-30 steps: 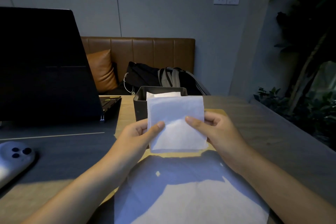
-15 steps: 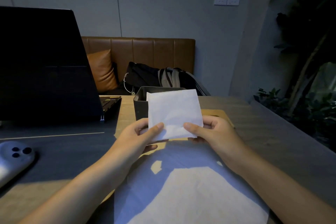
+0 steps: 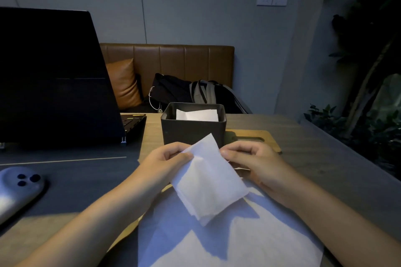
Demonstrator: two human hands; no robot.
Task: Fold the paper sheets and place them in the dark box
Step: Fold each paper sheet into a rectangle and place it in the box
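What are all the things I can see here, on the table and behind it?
folded paper: one, white, held above the table
flat sheet: one, white, on the table, nearest the camera
dark box: one, holds white paper, behind the hands
laptop: one, black, left
phone: one, grey, far left
bags: dark, on the brown sofa
plants: right
left hand: pinches the folded paper
right hand: pinches its other edge

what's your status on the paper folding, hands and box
Left hand and right hand both pinching folded sheet. Dark box behind it, paper inside. Path to box clear.
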